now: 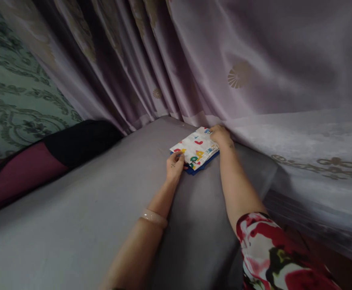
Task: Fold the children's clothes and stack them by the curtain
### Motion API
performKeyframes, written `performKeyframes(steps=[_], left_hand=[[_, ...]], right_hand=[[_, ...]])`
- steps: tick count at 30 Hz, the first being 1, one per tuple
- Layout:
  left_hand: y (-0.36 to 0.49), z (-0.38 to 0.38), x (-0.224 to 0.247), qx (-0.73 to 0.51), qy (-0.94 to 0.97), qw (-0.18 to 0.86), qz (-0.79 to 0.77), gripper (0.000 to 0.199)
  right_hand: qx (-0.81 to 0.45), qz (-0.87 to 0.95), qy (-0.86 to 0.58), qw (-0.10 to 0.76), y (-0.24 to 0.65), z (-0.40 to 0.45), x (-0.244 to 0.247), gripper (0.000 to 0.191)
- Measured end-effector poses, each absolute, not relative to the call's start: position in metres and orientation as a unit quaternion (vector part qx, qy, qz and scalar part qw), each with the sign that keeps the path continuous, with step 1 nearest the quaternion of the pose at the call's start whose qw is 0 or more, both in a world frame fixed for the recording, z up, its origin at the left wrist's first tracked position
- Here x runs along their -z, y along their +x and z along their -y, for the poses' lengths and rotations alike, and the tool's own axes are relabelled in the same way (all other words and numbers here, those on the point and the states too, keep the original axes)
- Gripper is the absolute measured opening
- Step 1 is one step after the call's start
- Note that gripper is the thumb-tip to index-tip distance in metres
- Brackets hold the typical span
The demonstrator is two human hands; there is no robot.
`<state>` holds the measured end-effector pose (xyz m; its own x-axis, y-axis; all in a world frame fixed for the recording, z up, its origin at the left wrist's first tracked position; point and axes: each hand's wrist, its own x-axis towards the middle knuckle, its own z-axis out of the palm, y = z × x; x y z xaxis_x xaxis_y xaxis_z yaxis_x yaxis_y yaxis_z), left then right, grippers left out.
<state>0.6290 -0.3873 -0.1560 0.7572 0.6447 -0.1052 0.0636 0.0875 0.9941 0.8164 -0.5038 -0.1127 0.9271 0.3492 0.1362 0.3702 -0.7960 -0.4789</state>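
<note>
A folded white cloth [197, 144] with a colourful print lies on top of a folded blue cloth [195, 170] near the far corner of a grey padded surface [103, 193]. At the white cloth's near left corner, my left hand [175, 164] is closed on its edge, the thumb on top. My right hand [221, 136] grips the far right corner, and its fingertips are partly hidden behind the cloth. Only the lower edge of the blue cloth shows.
Long mauve curtains [254, 48] hang behind and to the right of the surface. A black and maroon padded item [73, 145] lies along the left side, against green patterned wallpaper [21, 92].
</note>
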Motion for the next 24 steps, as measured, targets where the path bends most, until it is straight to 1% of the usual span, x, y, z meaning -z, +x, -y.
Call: performKeyframes(steps=[2,4,8,13,20,24], left_hand=[[0.628,0.389,0.158,-0.221,0.645,0.681,-0.266,0.025],[0.628,0.389,0.162,-0.230,0.653,0.675,-0.255,0.028],[0.629,0.388,0.171,-0.238,0.660,0.666,-0.253,0.033],[0.630,0.384,0.179,-0.232,0.683,0.647,-0.247,0.041],[0.626,0.383,0.181,-0.220,0.757,0.554,-0.269,0.037],[0.624,0.383,0.176,-0.208,0.786,0.509,-0.284,0.037]], right_hand=[[0.047,0.167,-0.964,0.201,0.809,0.494,0.110,0.037],[0.074,0.196,-0.962,0.176,0.802,0.484,0.108,0.037],[0.081,0.265,-0.945,0.175,0.795,0.467,0.119,0.041],[0.027,0.228,-0.962,0.148,0.795,0.461,0.143,0.054],[0.026,0.225,-0.969,0.100,0.797,0.460,0.150,0.057],[0.052,0.228,-0.966,0.111,0.797,0.462,0.150,0.056]])
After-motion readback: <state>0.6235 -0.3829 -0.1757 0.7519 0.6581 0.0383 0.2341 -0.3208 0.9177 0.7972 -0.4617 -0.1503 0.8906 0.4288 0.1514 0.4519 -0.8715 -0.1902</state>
